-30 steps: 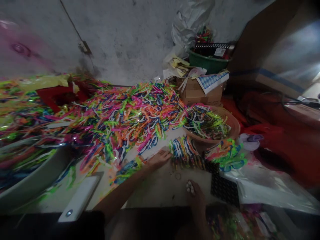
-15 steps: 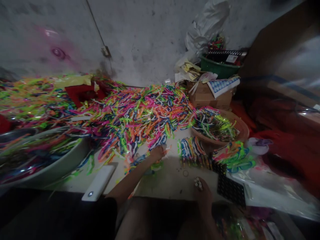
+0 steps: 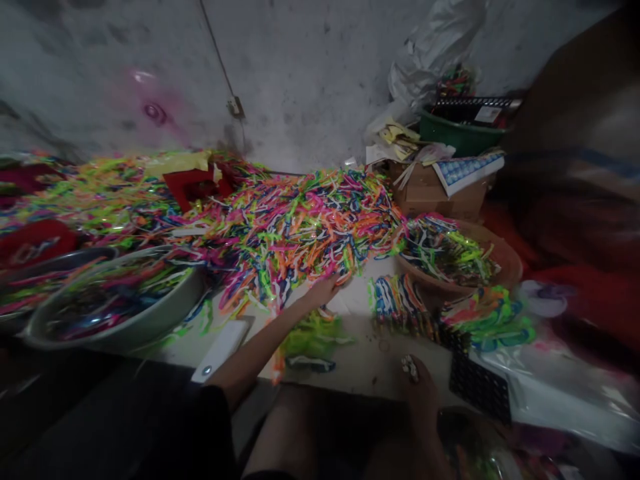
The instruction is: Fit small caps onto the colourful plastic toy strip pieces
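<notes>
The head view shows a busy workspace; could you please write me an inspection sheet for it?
Surface: pale work surface, partly covered.
Job's things: heap of colourful strips; laid-out row of strips.
Clutter: white slab, black grid mat, clear plastic.
Hands: left hand at the heap's front edge, grip unclear; right hand holding small white pieces.
Cables: cord down grey wall to socket.
Surroundings: cardboard box, green basin, white plastic bag.
</notes>
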The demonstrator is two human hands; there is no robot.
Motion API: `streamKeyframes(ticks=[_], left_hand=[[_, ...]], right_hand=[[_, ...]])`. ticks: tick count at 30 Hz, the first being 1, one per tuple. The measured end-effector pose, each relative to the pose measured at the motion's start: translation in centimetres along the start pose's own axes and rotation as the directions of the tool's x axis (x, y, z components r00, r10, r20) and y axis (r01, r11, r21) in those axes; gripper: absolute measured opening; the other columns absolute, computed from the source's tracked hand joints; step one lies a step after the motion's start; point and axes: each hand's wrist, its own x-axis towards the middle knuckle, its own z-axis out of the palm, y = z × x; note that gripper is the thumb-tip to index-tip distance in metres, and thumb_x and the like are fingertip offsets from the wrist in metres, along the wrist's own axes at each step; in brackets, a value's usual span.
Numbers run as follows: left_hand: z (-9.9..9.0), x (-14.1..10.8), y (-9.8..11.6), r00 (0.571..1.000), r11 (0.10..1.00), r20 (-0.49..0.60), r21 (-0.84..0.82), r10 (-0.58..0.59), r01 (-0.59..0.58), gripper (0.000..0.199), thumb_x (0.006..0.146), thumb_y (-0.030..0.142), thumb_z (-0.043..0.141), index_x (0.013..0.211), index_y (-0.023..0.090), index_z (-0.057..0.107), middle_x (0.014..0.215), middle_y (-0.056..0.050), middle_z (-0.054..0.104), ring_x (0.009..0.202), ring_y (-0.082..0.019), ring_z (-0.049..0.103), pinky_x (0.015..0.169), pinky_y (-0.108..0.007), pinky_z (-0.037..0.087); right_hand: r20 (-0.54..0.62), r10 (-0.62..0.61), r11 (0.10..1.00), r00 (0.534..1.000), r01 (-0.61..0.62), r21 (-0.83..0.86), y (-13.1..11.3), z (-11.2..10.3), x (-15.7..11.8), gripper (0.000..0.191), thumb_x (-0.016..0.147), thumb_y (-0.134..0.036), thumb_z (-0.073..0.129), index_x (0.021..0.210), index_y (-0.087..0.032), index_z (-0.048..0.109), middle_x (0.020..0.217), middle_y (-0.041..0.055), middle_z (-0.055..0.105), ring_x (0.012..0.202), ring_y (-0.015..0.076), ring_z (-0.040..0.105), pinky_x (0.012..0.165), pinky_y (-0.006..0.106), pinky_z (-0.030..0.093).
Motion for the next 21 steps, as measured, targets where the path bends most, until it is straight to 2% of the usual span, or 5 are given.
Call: streamKeyframes(ticks=[5, 8, 13, 17, 21], left_hand=[[-2.9, -3.9, -2.6, 0.993, 0.995, 0.089, 0.05, 0.083, -0.088, 0.038, 0.09, 0.031, 0.052, 0.125, 0.019, 0.048, 0.125, -0.01, 0.053, 0.104, -0.022, 0.057, 0.088, -0.036, 0.046], [-2.9, -7.1, -2.1, 0.982, 0.99, 0.148, 0.067, 0.112, -0.123, 0.036, 0.088, 0.031, 0.053, 0.123, 0.023, 0.051, 0.122, -0.007, 0.057, 0.104, -0.023, 0.058, 0.087, -0.029, 0.045], [-0.6, -13.4, 1.8, 0.967, 0.987, 0.225, 0.072, 0.121, -0.141, 0.035, 0.087, 0.033, 0.053, 0.121, 0.024, 0.052, 0.119, -0.007, 0.058, 0.1, -0.024, 0.06, 0.084, -0.029, 0.047], [1.7, -17.0, 3.7, 0.967, 0.993, 0.254, 0.121, -0.029, -0.002, 0.027, 0.087, 0.024, 0.052, 0.113, 0.016, 0.056, 0.107, -0.01, 0.06, 0.086, -0.022, 0.062, 0.074, -0.034, 0.05], [4.3, -18.5, 4.7, 0.96, 0.982, 0.227, 0.133, -0.162, 0.134, 0.034, 0.087, 0.021, 0.051, 0.12, 0.014, 0.051, 0.112, -0.015, 0.057, 0.094, -0.028, 0.06, 0.078, -0.042, 0.05]], right_hand=[[0.01, 0.013, 1.0, 1.0, -0.013, 0.001, -0.1, -0.1, 0.1, 0.05, 0.071, -0.046, 0.05, 0.106, -0.013, 0.063, 0.103, 0.0163, 0.068, 0.088, 0.0281, 0.065, 0.076, 0.036, 0.05], [0.012, 0.022, 1.0, 1.0, -0.022, 0.011, -0.2, -0.3, 0.2, 0.054, 0.07, -0.048, 0.05, 0.106, -0.012, 0.063, 0.1, 0.016, 0.069, 0.086, 0.027, 0.066, 0.074, 0.034, 0.05], [-0.003, 0.03, 1.0, 1.0, -0.03, 0.008, -0.8, -0.6, 0.3, 0.053, 0.069, -0.048, 0.049, 0.105, -0.012, 0.064, 0.1, 0.0158, 0.069, 0.087, 0.0264, 0.065, 0.075, 0.034, 0.049], [0.0, 0.04, 0.999, 0.999, -0.04, -0.004, -1.4, -1.0, 0.4, 0.052, 0.068, -0.046, 0.05, 0.105, -0.011, 0.064, 0.099, 0.0166, 0.069, 0.084, 0.0267, 0.065, 0.073, 0.034, 0.049], [0.009, 0.042, 0.999, 0.999, -0.042, -0.005, -2.0, -1.3, 0.3, 0.054, 0.068, -0.046, 0.049, 0.106, -0.011, 0.064, 0.1, 0.0167, 0.068, 0.086, 0.0264, 0.064, 0.076, 0.034, 0.049]])
